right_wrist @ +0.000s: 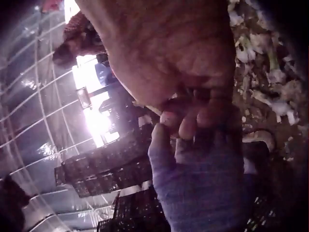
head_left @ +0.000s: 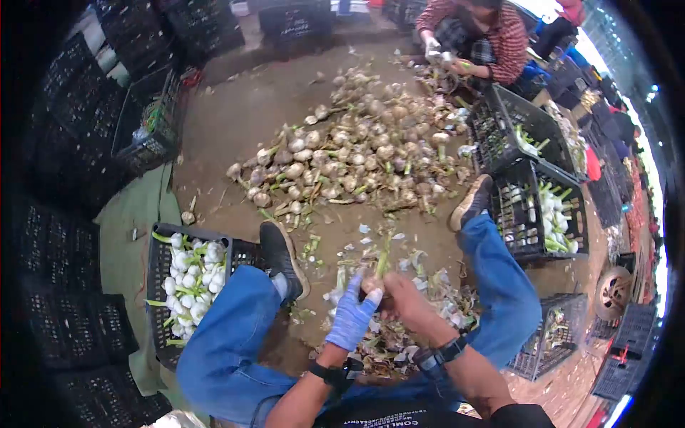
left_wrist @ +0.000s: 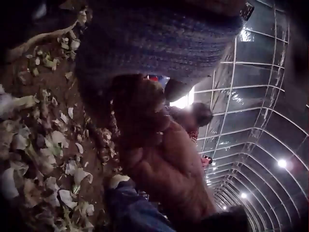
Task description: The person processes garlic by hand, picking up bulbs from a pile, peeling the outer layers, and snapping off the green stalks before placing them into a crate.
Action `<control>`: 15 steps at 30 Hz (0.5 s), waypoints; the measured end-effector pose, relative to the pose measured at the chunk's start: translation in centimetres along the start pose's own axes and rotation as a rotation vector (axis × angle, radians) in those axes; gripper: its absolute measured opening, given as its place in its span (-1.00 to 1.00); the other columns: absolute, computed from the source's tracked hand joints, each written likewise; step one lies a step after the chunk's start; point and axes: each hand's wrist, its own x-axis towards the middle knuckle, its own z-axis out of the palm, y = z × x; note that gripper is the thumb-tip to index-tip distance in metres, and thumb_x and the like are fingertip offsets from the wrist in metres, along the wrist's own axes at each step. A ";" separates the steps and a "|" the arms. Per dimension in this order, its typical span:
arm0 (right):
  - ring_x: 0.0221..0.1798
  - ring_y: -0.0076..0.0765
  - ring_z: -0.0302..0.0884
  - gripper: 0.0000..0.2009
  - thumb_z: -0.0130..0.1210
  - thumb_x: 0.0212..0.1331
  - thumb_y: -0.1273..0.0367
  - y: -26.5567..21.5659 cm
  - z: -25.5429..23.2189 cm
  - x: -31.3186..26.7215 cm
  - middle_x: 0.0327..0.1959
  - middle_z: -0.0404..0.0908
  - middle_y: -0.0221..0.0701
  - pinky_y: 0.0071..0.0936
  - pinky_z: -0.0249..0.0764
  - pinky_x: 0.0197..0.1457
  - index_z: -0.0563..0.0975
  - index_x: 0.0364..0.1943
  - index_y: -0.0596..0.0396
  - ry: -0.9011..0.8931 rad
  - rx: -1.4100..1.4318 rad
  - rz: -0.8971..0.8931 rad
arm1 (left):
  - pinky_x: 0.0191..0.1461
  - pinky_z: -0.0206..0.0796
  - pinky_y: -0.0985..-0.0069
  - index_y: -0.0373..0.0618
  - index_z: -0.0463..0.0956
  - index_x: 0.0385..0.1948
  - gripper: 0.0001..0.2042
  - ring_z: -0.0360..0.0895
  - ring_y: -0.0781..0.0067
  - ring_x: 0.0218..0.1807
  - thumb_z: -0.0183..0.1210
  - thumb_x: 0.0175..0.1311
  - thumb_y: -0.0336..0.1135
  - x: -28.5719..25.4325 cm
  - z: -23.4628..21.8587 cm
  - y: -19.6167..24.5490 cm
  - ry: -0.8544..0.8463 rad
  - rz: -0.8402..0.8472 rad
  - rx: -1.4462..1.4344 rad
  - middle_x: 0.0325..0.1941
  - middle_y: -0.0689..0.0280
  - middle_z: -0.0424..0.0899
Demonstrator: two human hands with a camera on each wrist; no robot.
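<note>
Between the person's legs, a garlic bulb (head_left: 372, 284) with its green stem (head_left: 384, 255) pointing up and away is held in both hands. The left hand (head_left: 352, 314), in a light blue-purple knitted glove, grips the bulb from the left. From the right, the bare right hand (head_left: 409, 303) has its fingers curled in against the same bulb. In the right wrist view the curled fingers of the right hand (right_wrist: 193, 72) meet the gloved fingertips, and the bulb is mostly hidden. Peeled skins and leaf scraps (head_left: 399, 349) litter the ground below the hands.
A large heap of untrimmed garlic (head_left: 357, 143) lies ahead. Cleaned white bulbs fill a black crate (head_left: 153, 278) by the left leg; more crates (head_left: 524, 246) stand right. Stacked crates (head_left: 64, 250) line the left side. Another person (head_left: 492, 43) crouches beyond the heap.
</note>
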 end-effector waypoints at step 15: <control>-0.53 -0.66 0.32 -0.80 0.00 0.15 0.39 1.0 -1.4 -5.4 -0.68 0.44 -0.32 -0.46 0.31 -0.49 0.55 -0.41 0.29 0.422 -0.369 -0.348 | 0.08 0.40 0.25 -0.15 0.46 -0.02 -0.46 0.50 0.01 -0.01 0.45 -0.12 -0.35 -4.0 4.6 2.0 0.165 0.509 0.829 -0.07 0.06 0.50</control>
